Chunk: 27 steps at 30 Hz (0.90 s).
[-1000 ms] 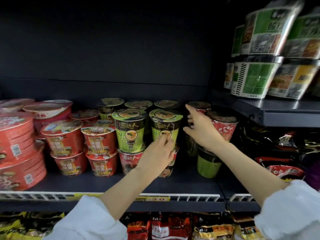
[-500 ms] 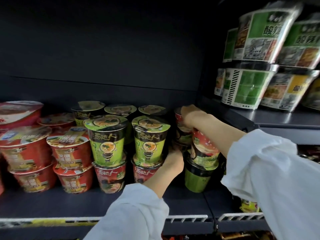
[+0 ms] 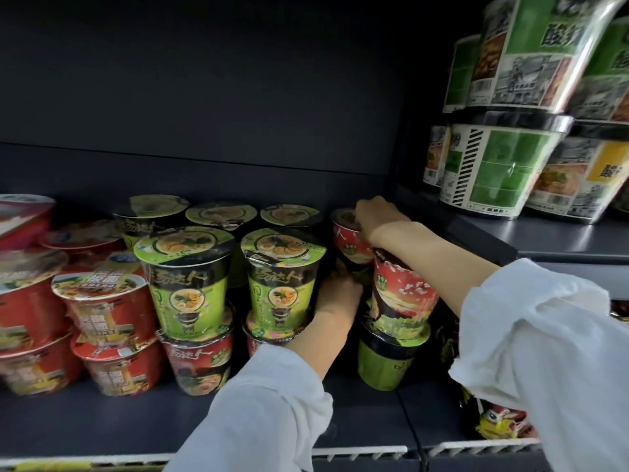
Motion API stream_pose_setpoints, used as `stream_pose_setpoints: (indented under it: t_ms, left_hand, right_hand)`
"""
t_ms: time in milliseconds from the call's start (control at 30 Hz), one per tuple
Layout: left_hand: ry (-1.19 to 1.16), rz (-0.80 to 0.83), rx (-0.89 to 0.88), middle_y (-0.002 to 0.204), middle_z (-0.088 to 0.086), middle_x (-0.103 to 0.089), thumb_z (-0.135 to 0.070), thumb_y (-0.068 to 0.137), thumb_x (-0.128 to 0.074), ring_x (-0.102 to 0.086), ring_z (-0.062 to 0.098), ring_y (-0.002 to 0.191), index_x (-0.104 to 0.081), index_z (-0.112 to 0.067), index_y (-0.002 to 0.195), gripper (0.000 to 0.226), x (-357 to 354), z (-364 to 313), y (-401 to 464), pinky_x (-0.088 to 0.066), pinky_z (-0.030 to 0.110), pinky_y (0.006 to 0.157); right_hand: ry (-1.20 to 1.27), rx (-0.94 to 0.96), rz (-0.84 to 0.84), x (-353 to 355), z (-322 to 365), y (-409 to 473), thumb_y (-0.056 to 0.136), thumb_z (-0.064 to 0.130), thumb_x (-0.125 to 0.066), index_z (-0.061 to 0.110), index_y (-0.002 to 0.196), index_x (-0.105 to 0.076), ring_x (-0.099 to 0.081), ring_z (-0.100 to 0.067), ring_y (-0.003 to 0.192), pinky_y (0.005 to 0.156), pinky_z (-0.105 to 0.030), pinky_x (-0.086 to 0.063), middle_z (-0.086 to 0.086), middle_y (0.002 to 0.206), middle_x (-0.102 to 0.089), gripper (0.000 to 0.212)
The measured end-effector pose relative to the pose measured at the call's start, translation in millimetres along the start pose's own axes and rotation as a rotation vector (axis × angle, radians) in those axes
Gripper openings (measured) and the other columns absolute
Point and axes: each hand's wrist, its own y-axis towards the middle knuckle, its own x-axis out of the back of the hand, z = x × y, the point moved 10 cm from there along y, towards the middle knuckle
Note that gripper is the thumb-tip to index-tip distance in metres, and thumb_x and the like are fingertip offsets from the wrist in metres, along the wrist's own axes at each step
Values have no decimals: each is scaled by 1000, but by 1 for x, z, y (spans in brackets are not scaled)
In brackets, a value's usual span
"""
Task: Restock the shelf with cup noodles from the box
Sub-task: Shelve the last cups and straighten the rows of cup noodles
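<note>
1. The right hand (image 3: pixel 376 216) reaches to the back of the shelf (image 3: pixel 112 424) near its right end, fingers curled over the rim of a red cup at the rear (image 3: pixel 347 241).
2. The left hand (image 3: pixel 337 294) lies lower, between the right-hand green cup (image 3: pixel 280 277) and a red flowered cup (image 3: pixel 403 298); its fingers are hidden behind the cups, so I cannot tell whether it grips anything.
3. The red flowered cup stands on a green cup (image 3: pixel 384 362) at the shelf's right end, under the right forearm.
4. Two green cups, the other being the left-hand green cup (image 3: pixel 185 281), are stacked on red cups in the front row, with more green lids behind.
5. Red bowls (image 3: pixel 102 311) fill the shelf's left end.
6. Big green-and-white bowls (image 3: pixel 493 172) sit on a higher shelf at the right.
</note>
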Motion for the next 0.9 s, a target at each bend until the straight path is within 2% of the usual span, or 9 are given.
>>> stream_pose_setpoints:
  t_ms: [100, 200, 267, 333, 400, 433, 500, 567, 900]
  left_hand:
    - [92, 75, -74, 120, 18, -61, 0, 96, -38, -58, 35, 112, -61, 3, 117, 32, 0, -10, -6, -46, 37, 86]
    - [201, 129, -107, 120, 16, -63, 1, 96, -36, -59, 34, 112, -60, 2, 118, 33, -4, -13, -8, -48, 37, 85]
    - [167, 135, -31, 129, 20, -55, -3, 99, -30, -54, 34, 119, -55, 2, 124, 36, -1, -7, -7, -43, 35, 92]
    - [217, 129, 7, 134, 19, -51, -10, 101, -25, -51, 31, 120, -52, 1, 127, 39, 4, 2, -9, -39, 30, 93]
    - [325, 173, -45, 135, 18, -49, -8, 101, -27, -49, 30, 122, -49, 1, 128, 36, -1, 2, -17, -38, 30, 97]
    - [307, 191, -39, 135, 18, -48, -6, 99, -33, -48, 30, 123, -47, 0, 129, 34, -4, 5, -22, -38, 30, 98]
    - [230, 191, -40, 137, 16, -44, -4, 94, -41, -45, 29, 126, -42, -2, 132, 37, -6, 9, -29, -38, 29, 100]
    - [172, 198, -24, 141, 15, -40, -5, 94, -40, -40, 27, 130, -38, -4, 136, 41, -8, 13, -32, -35, 28, 102]
    - [173, 182, -79, 140, 16, -39, 0, 96, -32, -41, 30, 127, -39, -3, 135, 40, -17, 10, -46, -32, 29, 105]
  right_hand:
    - [46, 15, 25, 0, 4, 3, 88, -9, -46, -3, 123, -50, -56, -37, 111, 84, -34, -47, -22, 124, -51, 36]
    - [122, 2, 45, -1, 3, 6, 88, -11, -43, -3, 119, -52, -56, -37, 109, 81, -34, -46, -22, 123, -51, 34]
    - [146, -8, 51, -2, 2, 6, 86, -10, -46, -2, 93, -54, -57, -33, 97, 73, -31, -44, -20, 111, -54, 14]
    - [180, -36, 35, -3, -1, 8, 85, -10, -49, 7, 65, -39, -52, -28, 84, 69, -27, -39, -15, 86, -51, 28]
    - [221, -50, 31, -3, -2, 8, 85, -9, -50, 10, 61, -33, -51, -28, 84, 69, -26, -38, -9, 72, -43, 35]
    - [244, -50, 30, -3, -2, 7, 86, -8, -50, 7, 64, -39, -55, -30, 88, 70, -27, -39, -12, 76, -47, 29]
    - [266, -47, 21, -2, -3, 6, 88, -6, -49, -2, 90, -57, -59, -35, 104, 74, -31, -43, -21, 102, -59, 9]
    - [250, -65, 22, -3, -6, 7, 89, -5, -48, -5, 112, -57, -58, -35, 109, 78, -32, -45, -22, 119, -59, 24]
    - [198, -76, -21, -1, -8, 7, 93, -4, -42, -7, 117, -56, -58, -37, 110, 86, -36, -48, -23, 122, -56, 29]
